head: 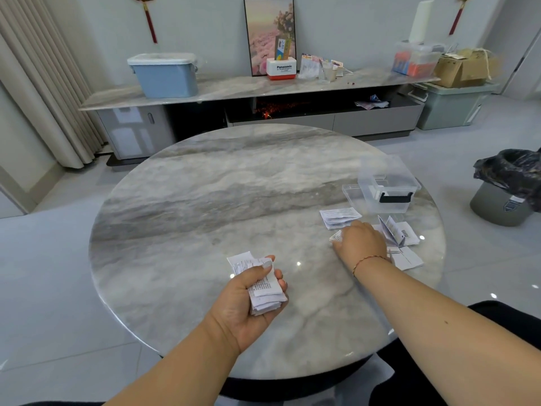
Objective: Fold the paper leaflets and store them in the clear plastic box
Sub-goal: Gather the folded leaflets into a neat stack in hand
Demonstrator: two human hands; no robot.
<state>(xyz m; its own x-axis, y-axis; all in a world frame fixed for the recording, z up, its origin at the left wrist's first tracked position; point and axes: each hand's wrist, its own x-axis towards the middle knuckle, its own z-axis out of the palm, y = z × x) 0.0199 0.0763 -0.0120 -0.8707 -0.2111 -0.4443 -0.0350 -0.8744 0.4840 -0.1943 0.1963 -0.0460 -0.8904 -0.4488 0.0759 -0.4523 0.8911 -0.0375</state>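
The right hand [360, 243] lies palm down on the round table [205, 200], so its fingertips are hidden. A small leaflet [336, 236] peeks out from under them, but whether the fingers pinch it or just press on it cannot be told. The print on every paper is too small to read.

There are two hands, one clear plastic box [388, 184] and one lid [355, 196] lying beside it. Near the right hand there is one folded pile [339, 217] at 12 o'clock and a loose heap [401, 238] at 3 o'clock (its sheets overlap, so they cannot be counted). The box stands at 1 o'clock from that hand, near the table's edge.

The left hand [251, 291] curls its fingers and thumb around a bundle of folded leaflets [263, 288], gripping it tight above the table.
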